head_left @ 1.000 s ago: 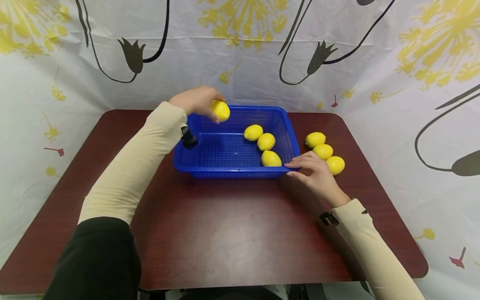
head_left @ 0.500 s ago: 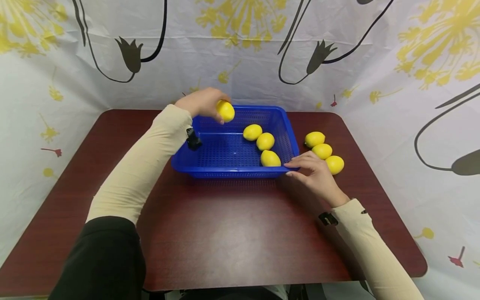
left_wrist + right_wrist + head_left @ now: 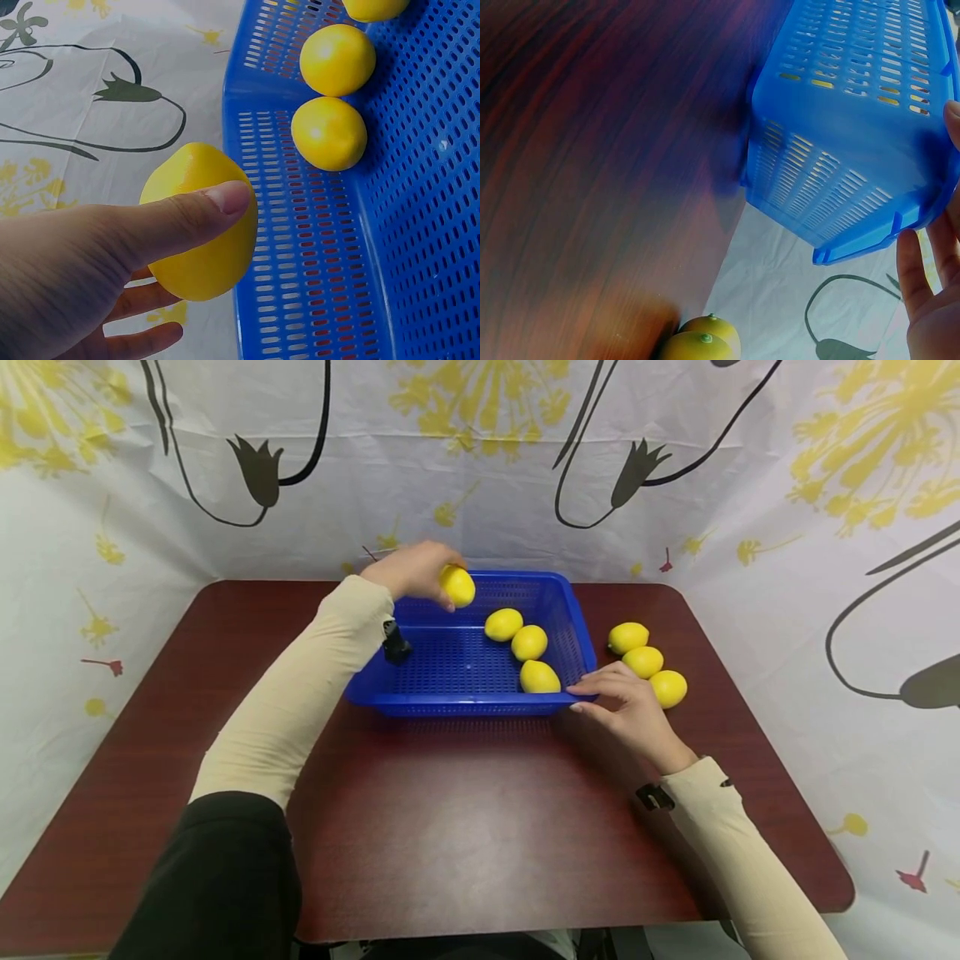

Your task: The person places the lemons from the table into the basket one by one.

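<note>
One smooth lemon [image 3: 459, 587], upper centre of the head view, is partly hidden by my gripping left hand [image 3: 415, 568]; my right hand [image 3: 632, 711], cropped in its wrist view, pinches the perforated blue basket [image 3: 442, 664].

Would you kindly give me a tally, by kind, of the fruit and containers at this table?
Blue basket: 1
Lemons: 7 (3 in the basket, 3 on the table, 1 in the left hand)
Total: 8
</note>
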`<state>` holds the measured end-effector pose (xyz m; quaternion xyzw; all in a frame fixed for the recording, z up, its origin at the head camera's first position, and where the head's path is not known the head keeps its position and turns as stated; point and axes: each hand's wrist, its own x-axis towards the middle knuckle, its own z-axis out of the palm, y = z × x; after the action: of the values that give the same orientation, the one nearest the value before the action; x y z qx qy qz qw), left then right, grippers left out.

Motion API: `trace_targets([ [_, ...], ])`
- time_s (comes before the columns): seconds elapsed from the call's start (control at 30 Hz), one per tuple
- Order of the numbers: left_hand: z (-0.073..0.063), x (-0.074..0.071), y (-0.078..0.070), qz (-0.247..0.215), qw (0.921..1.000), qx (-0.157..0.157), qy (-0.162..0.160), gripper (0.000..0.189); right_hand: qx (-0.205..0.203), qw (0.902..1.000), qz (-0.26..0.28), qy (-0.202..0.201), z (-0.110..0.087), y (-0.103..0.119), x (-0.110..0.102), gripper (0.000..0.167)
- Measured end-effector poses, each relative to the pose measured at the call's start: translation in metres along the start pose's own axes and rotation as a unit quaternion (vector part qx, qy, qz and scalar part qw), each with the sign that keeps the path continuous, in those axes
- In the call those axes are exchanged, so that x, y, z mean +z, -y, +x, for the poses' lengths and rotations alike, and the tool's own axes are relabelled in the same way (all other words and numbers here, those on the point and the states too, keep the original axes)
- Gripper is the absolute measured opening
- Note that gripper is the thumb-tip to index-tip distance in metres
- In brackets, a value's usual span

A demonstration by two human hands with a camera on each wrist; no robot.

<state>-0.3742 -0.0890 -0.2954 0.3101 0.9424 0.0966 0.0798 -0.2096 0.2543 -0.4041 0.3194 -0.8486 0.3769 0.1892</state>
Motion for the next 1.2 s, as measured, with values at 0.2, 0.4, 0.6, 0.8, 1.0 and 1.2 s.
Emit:
trace_targets([
  [0.2, 0.004, 0.005, 0.000, -0.004, 1.0000, 0.006, -0.001, 0.073, -0.003, 1.0000, -0.007, -0.004, -0.001, 0.000, 0.001, 0.033],
  [0.4, 0.010, 0.011, 0.001, -0.007, 1.0000, 0.000, 0.007, 0.073, 0.003, 1.0000, -0.004, -0.001, -0.001, -0.001, 0.001, 0.033],
  [0.6, 0.015, 0.018, 0.002, -0.015, 0.9999, 0.001, 0.005, 0.072, 0.004, 1.0000, -0.002, -0.003, 0.000, 0.000, 0.001, 0.033],
  [0.8, 0.020, 0.026, 0.003, -0.009, 0.9999, 0.001, 0.007, 0.069, 0.010, 0.9999, 0.002, 0.003, 0.000, 0.000, 0.000, 0.031],
  [1.0, 0.023, 0.034, 0.002, -0.015, 0.9997, -0.014, 0.012, 0.069, 0.010, 0.9999, 0.004, 0.005, -0.001, -0.001, 0.000, 0.031],
  [1.2, 0.029, 0.045, 0.005, -0.023, 0.9992, -0.020, 0.025, 0.071, 0.004, 1.0000, 0.005, 0.003, -0.001, -0.003, 0.000, 0.031],
])
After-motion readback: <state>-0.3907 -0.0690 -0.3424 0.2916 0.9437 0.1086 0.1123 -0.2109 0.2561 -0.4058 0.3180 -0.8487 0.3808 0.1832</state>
